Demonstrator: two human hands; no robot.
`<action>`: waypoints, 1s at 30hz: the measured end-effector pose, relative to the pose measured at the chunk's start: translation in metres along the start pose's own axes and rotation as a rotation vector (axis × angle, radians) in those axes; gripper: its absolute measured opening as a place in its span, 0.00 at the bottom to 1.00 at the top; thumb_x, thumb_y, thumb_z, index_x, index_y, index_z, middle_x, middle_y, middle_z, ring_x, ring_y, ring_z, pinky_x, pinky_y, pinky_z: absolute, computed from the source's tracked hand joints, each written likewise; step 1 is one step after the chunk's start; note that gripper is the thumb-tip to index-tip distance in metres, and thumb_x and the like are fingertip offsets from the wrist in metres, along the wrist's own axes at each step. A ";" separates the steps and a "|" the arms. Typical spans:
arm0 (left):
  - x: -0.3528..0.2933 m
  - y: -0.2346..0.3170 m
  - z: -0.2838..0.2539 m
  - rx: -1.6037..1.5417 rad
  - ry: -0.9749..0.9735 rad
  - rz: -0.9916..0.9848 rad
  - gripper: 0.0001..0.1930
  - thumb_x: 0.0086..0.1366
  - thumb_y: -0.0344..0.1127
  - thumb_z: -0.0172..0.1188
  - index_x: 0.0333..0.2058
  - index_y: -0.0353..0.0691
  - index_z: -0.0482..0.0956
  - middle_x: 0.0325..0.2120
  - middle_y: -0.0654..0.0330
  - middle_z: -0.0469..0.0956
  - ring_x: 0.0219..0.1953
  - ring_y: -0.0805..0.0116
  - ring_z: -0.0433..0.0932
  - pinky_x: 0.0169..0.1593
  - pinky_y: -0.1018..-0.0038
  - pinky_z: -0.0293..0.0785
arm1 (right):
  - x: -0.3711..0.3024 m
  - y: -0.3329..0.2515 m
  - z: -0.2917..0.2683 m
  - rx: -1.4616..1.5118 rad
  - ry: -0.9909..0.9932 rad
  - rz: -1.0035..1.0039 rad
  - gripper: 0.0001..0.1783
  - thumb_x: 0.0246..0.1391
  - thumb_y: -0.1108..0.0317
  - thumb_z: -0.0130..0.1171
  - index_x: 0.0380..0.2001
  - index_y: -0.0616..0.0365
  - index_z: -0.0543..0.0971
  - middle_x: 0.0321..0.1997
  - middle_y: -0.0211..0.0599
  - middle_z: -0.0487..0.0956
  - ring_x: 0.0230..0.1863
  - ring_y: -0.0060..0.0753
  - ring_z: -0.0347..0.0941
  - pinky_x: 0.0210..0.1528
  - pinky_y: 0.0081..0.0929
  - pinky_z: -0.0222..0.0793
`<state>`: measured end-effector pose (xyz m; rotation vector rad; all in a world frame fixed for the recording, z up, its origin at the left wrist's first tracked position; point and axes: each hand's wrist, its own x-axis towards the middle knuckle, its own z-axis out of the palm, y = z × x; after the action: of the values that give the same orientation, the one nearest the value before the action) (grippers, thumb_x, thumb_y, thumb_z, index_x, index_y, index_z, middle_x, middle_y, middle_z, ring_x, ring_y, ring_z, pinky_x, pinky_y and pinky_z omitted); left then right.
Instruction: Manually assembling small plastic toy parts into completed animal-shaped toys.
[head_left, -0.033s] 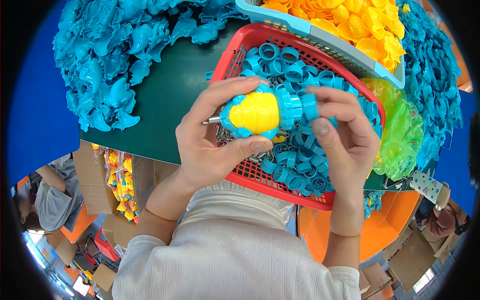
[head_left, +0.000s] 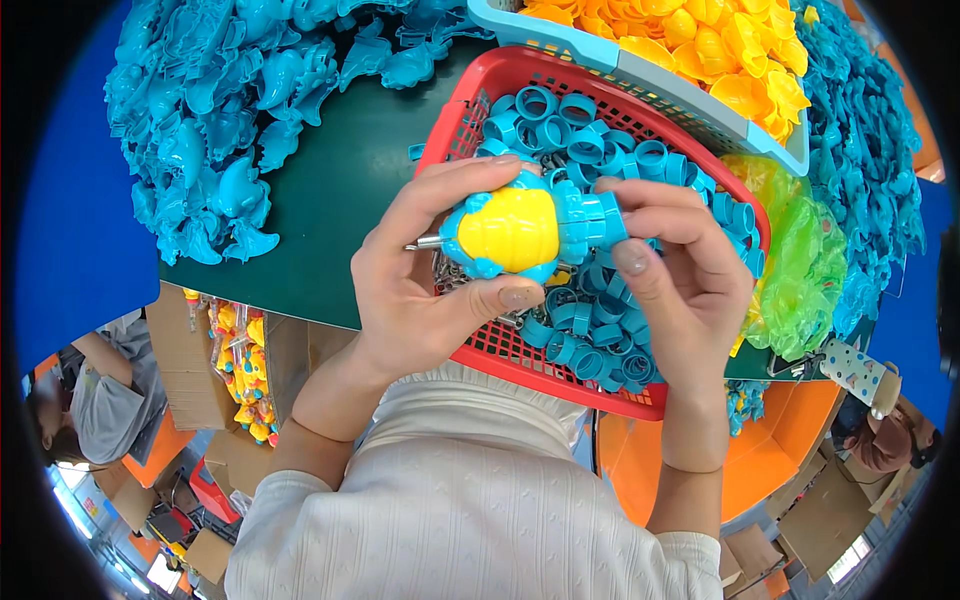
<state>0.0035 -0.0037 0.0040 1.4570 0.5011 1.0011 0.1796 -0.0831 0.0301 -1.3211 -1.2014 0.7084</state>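
Note:
My left hand (head_left: 415, 270) is wrapped round a toy body (head_left: 510, 230), glossy blue plastic with a yellow ribbed shell. From its left end sticks out a thin metal rod (head_left: 428, 242). At the right end is a segmented blue neck, and a blue plastic ring (head_left: 606, 218) sits against or over it. My right hand (head_left: 695, 265) pinches that ring between thumb and fingers. Both hands are above a red basket (head_left: 560, 376) of loose blue rings (head_left: 590, 145). Small metal parts (head_left: 452, 275) show in the basket's left part, partly hidden by my left hand.
Blue plastic shells (head_left: 215, 130) are heaped at the far left, with more (head_left: 865, 180) at the right. Behind the red basket stands a blue-grey basket (head_left: 690, 100) of yellow shells. Green plastic bags (head_left: 800, 270) lie beside it. A cardboard box (head_left: 190, 365) holds yellow toys. An orange bin (head_left: 770, 440) is low right.
My right hand has moved slightly left, bringing the blue ring closer onto the toy's neck. My left hand keeps its hold.

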 end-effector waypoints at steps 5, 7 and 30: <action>0.001 0.001 -0.001 -0.039 -0.025 -0.015 0.33 0.43 0.32 0.71 0.49 0.32 0.68 0.45 0.51 0.72 0.47 0.64 0.70 0.50 0.71 0.67 | -0.003 0.000 0.004 0.236 -0.047 0.121 0.16 0.45 0.79 0.59 0.41 0.65 0.73 0.43 0.40 0.73 0.40 0.26 0.71 0.44 0.22 0.69; 0.002 0.002 -0.001 -0.039 -0.019 -0.021 0.33 0.43 0.33 0.71 0.49 0.32 0.68 0.44 0.51 0.72 0.46 0.64 0.71 0.50 0.71 0.67 | -0.003 0.002 0.002 0.203 -0.074 0.068 0.21 0.44 0.80 0.60 0.45 0.65 0.73 0.42 0.39 0.72 0.39 0.26 0.71 0.43 0.20 0.69; 0.006 0.003 -0.003 0.025 -0.093 0.005 0.31 0.40 0.35 0.72 0.46 0.35 0.72 0.45 0.54 0.74 0.49 0.60 0.71 0.53 0.67 0.66 | 0.001 0.003 0.003 -0.108 -0.101 -0.178 0.20 0.37 0.77 0.64 0.39 0.63 0.77 0.39 0.41 0.78 0.37 0.32 0.74 0.37 0.23 0.70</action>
<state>0.0031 0.0022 0.0081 1.5202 0.4438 0.9295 0.1773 -0.0808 0.0270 -1.2600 -1.4361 0.5943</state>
